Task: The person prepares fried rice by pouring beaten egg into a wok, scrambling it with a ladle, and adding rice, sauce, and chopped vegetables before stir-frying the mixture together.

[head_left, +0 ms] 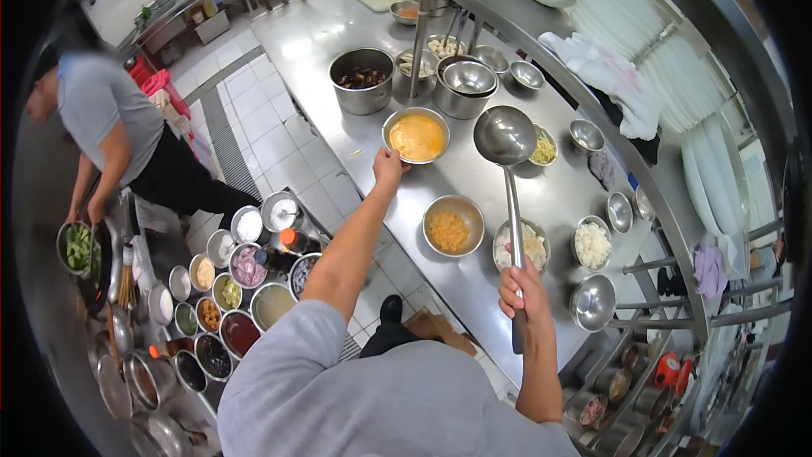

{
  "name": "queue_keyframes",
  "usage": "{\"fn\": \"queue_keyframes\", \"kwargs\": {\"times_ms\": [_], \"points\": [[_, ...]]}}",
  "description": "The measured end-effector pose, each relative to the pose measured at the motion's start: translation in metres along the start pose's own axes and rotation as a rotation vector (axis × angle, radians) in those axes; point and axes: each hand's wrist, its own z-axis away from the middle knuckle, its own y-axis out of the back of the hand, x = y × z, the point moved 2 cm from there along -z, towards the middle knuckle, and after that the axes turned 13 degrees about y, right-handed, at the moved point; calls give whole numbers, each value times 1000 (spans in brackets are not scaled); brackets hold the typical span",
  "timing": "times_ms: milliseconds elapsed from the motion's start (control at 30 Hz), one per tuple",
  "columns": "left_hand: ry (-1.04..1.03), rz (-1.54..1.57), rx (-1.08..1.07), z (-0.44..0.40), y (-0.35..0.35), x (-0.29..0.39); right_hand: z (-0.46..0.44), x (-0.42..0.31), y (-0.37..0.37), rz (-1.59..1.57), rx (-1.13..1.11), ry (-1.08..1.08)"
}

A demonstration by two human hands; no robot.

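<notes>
My left hand (pixel 389 169) grips the near rim of a steel bowl of beaten egg (pixel 416 136) on the steel table. Closed round the dark handle of a large ladle is my right hand (pixel 526 290). The ladle (pixel 506 137) points away from me, its bowl to the right of the egg bowl and partly over a small bowl of chopped greens (pixel 545 147). Under its shaft stands a bowl of white food (pixel 531 250), partly hidden. A bowl of orange shreds (pixel 452 227) sits between my two hands.
A steel pot with dark pieces (pixel 362 78) stands behind the egg bowl, near an upright shelf post (pixel 420 42). Nested bowls (pixel 469 78) are beside it. At left, a person (pixel 127 118) handles a pan of greens (pixel 80 250) near many ingredient containers (pixel 241 332). Plates are stacked at right.
</notes>
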Motion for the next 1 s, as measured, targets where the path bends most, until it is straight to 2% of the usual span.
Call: {"fn": "queue_keyframes", "kwargs": {"times_ms": [200, 267, 367, 400, 500, 533, 567, 633, 767, 833, 1000], "points": [[-87, 67, 42, 96, 45, 3, 60, -19, -4, 118, -119, -36], [-71, 150, 30, 145, 64, -4, 81, -25, -5, 133, -223, -76], [-109, 221, 174, 203, 101, -30, 110, -28, -7, 140, -415, -204], [-69, 256, 143, 233, 117, -36, 119, -27, -8, 146, -484, -247], [-111, 226, 311, 316, 166, -65, 151, -17, -21, 133, -667, -380], [-97, 155, 478, 351, 180, -73, 164, -9, -26, 107, -734, -409], [-103, 222, 456, 366, 203, -95, 174, 1, -32, 98, -788, -448], [-47, 293, 582, 455, 230, -100, 199, 25, -47, 73, -921, -518], [-109, 429, 747, 551, 328, -153, 257, 67, -108, 129, -1145, -642], [-216, 541, 897, 613, 371, -168, 285, 96, -136, 135, -1266, -701], [-233, 599, 1174, 760, 499, -234, 393, 167, -208, 105, -1409, -834]]}}
